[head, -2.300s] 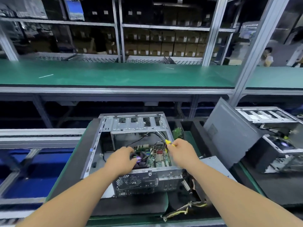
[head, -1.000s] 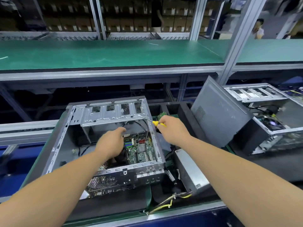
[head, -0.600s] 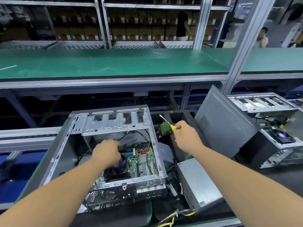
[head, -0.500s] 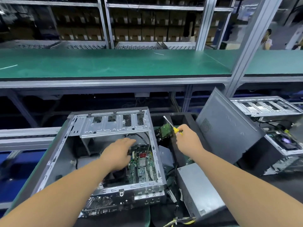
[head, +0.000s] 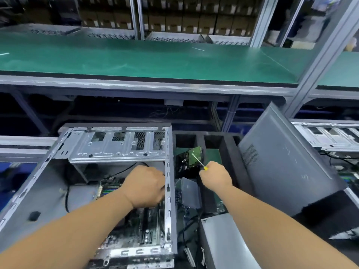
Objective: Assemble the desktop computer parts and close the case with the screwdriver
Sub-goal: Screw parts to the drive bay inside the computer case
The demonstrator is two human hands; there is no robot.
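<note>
An open grey computer case [head: 169, 191] lies on its side in front of me, its motherboard [head: 143, 230] showing inside. My left hand [head: 144, 186] is inside the case near the right wall, fingers curled; what it holds is hidden. My right hand [head: 215, 176] is outside the case to the right and grips a screwdriver [head: 199, 162] with a yellow handle, its shaft pointing up and left. Beyond the tip a hard drive [head: 191, 159] with a green circuit board leans in a black foam tray [head: 231, 152].
A grey side panel [head: 281, 166] leans to the right of the tray. A silver power supply [head: 223, 243] lies near my right forearm, with a clear plastic piece [head: 189, 193] beside the case. Another open case [head: 330, 138] sits at far right. A green shelf [head: 155, 59] runs above.
My right hand has carried the screwdriver out of the case and to the right, over the foam tray. My left hand has shifted toward the case's right wall. The view has moved closer.
</note>
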